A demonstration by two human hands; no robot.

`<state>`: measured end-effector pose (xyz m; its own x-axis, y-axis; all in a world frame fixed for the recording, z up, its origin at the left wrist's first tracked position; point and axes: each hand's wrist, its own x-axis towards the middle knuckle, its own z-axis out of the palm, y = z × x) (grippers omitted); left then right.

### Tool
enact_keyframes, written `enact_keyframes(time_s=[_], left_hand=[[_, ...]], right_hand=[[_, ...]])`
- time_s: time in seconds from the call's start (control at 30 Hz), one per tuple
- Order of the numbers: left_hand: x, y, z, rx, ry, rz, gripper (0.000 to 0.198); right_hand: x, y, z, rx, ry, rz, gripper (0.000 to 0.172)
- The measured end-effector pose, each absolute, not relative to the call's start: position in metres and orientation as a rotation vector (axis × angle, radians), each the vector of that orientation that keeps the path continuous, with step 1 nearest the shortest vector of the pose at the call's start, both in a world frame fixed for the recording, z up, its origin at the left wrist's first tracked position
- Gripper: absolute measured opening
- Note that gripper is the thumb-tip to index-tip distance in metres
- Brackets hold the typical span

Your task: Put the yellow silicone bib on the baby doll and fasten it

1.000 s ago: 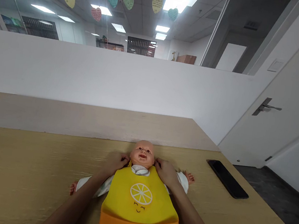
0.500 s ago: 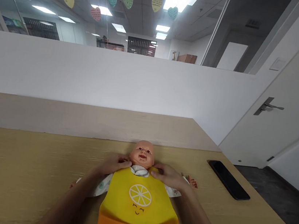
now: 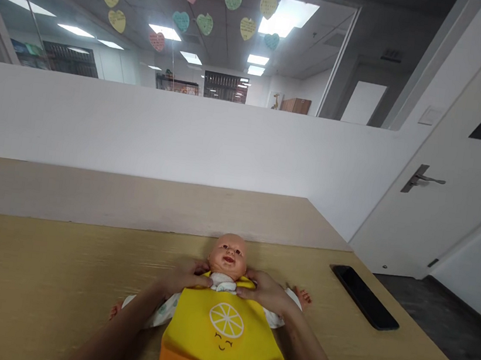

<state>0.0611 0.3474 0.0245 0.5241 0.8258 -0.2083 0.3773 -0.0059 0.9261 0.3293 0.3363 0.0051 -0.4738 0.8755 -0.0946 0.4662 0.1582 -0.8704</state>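
Observation:
A baby doll (image 3: 227, 256) in white patterned clothes lies on its back on the wooden table (image 3: 33, 271), head pointing away from me. A yellow bib (image 3: 224, 331) with a lemon-slice face and an orange pocket covers its chest. My left hand (image 3: 185, 277) rests at the doll's left shoulder, fingers closed on the bib's top corner near the neck. My right hand (image 3: 265, 291) does the same at the other corner. Both sets of fingertips meet just under the doll's chin.
A black phone (image 3: 365, 289) lies on the table to the right, near its edge. A white partition wall with glass above runs behind the table. A white door with a lever handle (image 3: 422, 179) stands at the right.
Both hands have slid from behind the doll's ears inward to the front of its neck, onto the bib's top corners. The view has tilted slightly.

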Motion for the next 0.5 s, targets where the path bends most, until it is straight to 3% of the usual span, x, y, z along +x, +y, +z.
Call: enact_keyframes(time_s=[0.13,0.27,0.37,0.5], left_hand=[[0.066,0.338,0.041,1.501,1.118,0.496,0.027],[0.066,0.322,0.052,1.377,1.035,0.567,0.034],[0.061,0.302,0.057,1.380,1.004,0.611,0.036],[0.049,0.254,0.066,1.452,0.958,0.717,0.031]], right_hand=[[0.328,0.336,0.009,-1.423,-2.019,1.168,0.036],[0.326,0.324,0.020,-1.494,-1.965,1.130,0.039],[0.321,0.297,0.040,-1.409,-1.833,1.144,0.048],[0.311,0.233,0.081,-1.320,-1.820,1.124,0.040]])
